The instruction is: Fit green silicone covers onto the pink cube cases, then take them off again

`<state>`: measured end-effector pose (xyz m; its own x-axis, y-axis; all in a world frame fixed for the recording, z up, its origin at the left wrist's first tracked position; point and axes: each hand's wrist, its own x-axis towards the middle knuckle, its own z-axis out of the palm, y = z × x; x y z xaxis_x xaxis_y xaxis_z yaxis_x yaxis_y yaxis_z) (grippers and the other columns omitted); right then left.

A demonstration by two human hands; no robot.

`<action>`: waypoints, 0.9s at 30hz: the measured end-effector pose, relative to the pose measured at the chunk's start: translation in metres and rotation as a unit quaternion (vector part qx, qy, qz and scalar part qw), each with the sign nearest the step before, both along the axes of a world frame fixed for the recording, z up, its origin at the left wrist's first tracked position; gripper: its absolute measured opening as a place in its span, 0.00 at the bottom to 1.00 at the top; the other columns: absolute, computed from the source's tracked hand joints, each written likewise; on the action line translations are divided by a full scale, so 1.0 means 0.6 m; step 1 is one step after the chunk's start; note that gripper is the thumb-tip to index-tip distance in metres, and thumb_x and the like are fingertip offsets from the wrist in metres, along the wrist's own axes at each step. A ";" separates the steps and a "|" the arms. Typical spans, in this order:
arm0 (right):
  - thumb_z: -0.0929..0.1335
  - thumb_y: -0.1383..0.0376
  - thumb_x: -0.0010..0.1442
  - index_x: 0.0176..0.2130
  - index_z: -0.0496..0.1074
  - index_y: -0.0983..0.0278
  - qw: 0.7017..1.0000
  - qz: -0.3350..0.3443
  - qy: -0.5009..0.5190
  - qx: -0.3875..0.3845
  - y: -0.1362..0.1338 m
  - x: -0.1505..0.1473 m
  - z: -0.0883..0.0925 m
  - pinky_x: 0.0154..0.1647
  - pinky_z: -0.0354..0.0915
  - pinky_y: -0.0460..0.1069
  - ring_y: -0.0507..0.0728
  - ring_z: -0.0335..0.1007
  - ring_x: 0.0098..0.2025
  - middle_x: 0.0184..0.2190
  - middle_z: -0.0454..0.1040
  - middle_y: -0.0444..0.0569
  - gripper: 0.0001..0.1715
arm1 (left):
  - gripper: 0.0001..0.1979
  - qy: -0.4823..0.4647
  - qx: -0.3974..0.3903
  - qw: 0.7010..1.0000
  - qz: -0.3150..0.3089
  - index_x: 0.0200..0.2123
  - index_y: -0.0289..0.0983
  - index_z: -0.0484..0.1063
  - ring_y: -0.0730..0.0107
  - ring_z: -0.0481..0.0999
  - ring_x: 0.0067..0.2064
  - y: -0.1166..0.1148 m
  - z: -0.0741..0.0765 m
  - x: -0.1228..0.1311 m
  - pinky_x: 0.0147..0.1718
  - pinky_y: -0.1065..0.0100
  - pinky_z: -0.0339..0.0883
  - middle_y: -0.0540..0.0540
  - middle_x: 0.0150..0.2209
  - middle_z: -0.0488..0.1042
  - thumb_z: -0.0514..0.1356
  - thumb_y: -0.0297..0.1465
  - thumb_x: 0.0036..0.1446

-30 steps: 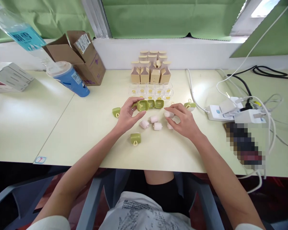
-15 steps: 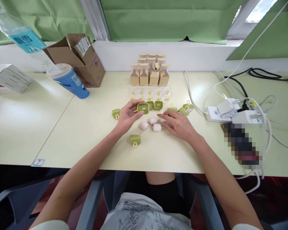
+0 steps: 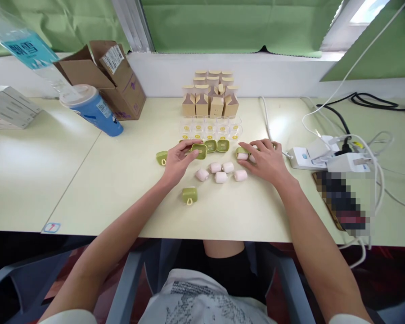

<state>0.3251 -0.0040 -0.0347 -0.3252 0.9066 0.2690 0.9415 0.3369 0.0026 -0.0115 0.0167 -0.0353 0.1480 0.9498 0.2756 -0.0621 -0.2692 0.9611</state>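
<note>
My left hand (image 3: 178,163) is closed on a small open green case half (image 3: 199,152), hollow side up, held between thumb and fingers. Two similar green case halves (image 3: 216,146) lie just beyond it. On the right, my right hand (image 3: 267,161) arches over several green cases, its thumb and forefinger around a green case (image 3: 242,150) with a pale pink piece in it; the hand partly hides the others. Between the hands lie several pale pink barrel-shaped pieces (image 3: 221,177). One closed green case (image 3: 189,195) with a yellow loop sits nearer me, and another (image 3: 161,157) left of my left hand.
Clear plastic cups (image 3: 209,128) with yellow marks stand in rows before open cardboard boxes (image 3: 217,107). At left are a blue cup (image 3: 97,114), a bottle (image 3: 30,51) and a carton (image 3: 130,96). A power strip (image 3: 302,159), cables and a phone (image 3: 340,202) lie at right.
My right hand has moved right, from the pink pieces to the green cases. More pink pieces now show on the table. My left hand, with the green case half, has shifted slightly left.
</note>
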 end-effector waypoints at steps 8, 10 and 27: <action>0.61 0.45 0.82 0.67 0.75 0.65 0.998 -0.020 -0.051 -0.036 -0.012 -0.007 0.016 0.49 0.57 0.60 0.73 0.78 0.51 0.50 0.85 0.65 0.33 | 0.24 -0.060 -0.034 0.997 -0.032 0.59 0.46 0.89 0.53 0.86 0.61 0.005 -0.003 0.000 0.57 0.55 0.83 0.41 0.63 0.87 0.75 0.48 0.63; 0.62 0.44 0.82 0.65 0.76 0.65 0.997 -0.021 -0.045 -0.051 -0.026 0.000 0.018 0.49 0.57 0.59 0.73 0.79 0.51 0.49 0.86 0.64 0.33 | 0.24 -0.076 -0.040 0.996 -0.038 0.58 0.46 0.89 0.52 0.87 0.61 0.006 -0.002 0.000 0.57 0.53 0.85 0.41 0.62 0.87 0.74 0.49 0.64; 0.63 0.53 0.82 0.60 0.85 0.57 0.980 -0.045 0.176 0.081 -0.072 -0.042 0.106 0.42 0.78 0.66 0.71 0.87 0.48 0.53 0.87 0.62 0.24 | 0.28 0.076 0.064 0.992 0.074 0.73 0.43 0.79 0.62 0.89 0.50 -0.007 -0.009 0.007 0.52 0.61 0.84 0.39 0.65 0.86 0.61 0.48 0.78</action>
<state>0.3001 -0.0469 0.0291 -0.1069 0.8638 0.4924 0.9198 0.2739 -0.2809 -0.0075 0.0125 -0.0405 0.0581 0.9231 0.3802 0.1315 -0.3846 0.9137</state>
